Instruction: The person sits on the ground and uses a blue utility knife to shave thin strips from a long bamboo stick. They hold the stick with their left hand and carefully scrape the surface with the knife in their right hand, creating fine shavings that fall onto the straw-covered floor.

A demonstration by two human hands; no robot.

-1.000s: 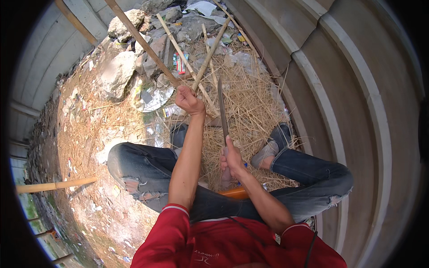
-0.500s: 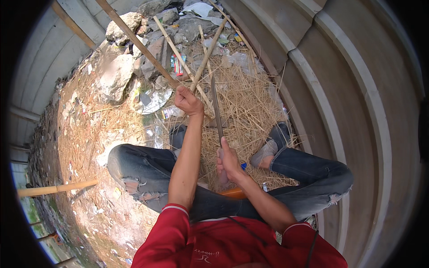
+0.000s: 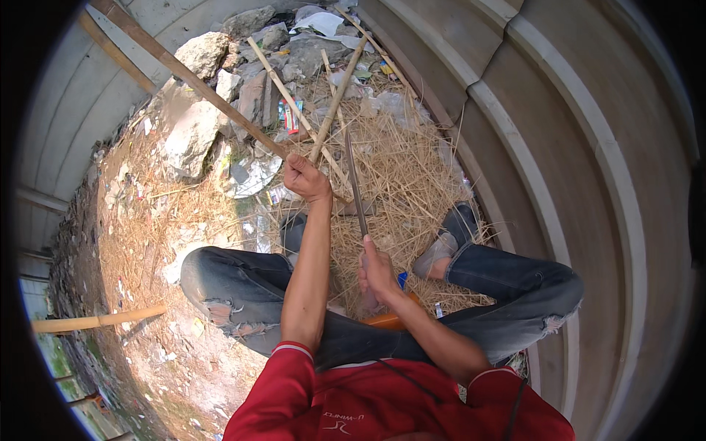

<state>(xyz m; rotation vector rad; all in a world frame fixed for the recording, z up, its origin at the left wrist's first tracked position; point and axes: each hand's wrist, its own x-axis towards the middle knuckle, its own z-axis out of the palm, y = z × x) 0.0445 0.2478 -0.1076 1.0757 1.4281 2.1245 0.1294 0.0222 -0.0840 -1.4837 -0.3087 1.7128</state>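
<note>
A long brown bamboo strip (image 3: 209, 94) slants from my left hand (image 3: 307, 178) toward the upper left edge. The fingers of that hand are closed tightly round its near end. My right hand (image 3: 376, 273), lower and to the right, is wrapped round the handle of a long knife (image 3: 354, 180). Its narrow dark blade points away from me, slightly left, its tip apart from the strip. Just beyond my left hand, a bamboo stick (image 3: 340, 95) crosses a paler stick (image 3: 283, 90) over the straw.
Straw and shavings (image 3: 401, 162) cover the ground between my bent legs. Rocks (image 3: 193, 136) and litter lie farther left and ahead. A corrugated wall (image 3: 544, 147) rises close on the right. Another bamboo pole (image 3: 103, 321) juts in at left; something orange (image 3: 386, 320) lies near my lap.
The far part of the bamboo strip has swung left and lower. My left hand has shifted slightly left and toward me with it; the knife has dropped slightly.
</note>
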